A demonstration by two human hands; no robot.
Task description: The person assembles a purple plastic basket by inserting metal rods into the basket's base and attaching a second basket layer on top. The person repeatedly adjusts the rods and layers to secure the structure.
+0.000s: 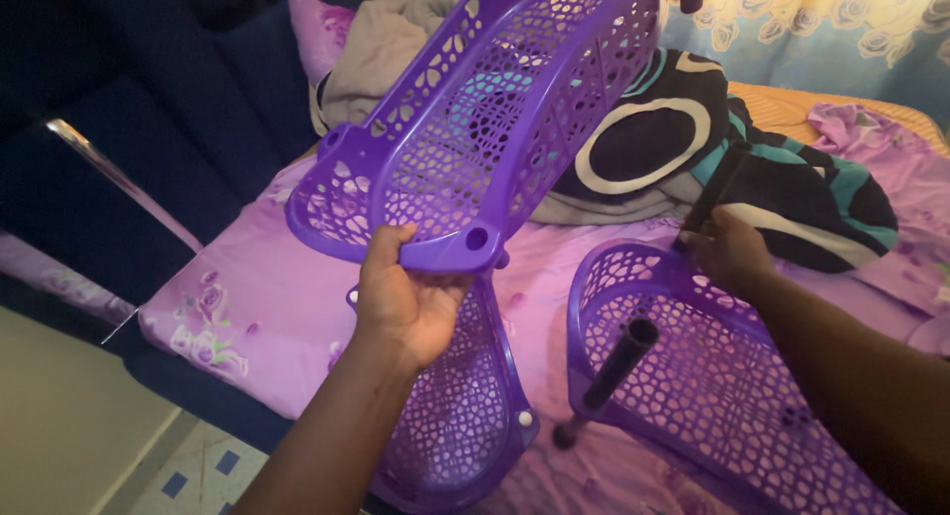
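While my left hand [406,302] grips raised purple shelf [475,129], right hand [727,248] clasps black tube [714,193]; one-handed hold, shelf could tip, I reckon.

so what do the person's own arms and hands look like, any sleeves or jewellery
Both forearms are bare as far as the frame shows, with no sleeve in view. The left hand shows no ring, watch or glove. The right hand is in dimmer light; nothing worn is visible on it either.
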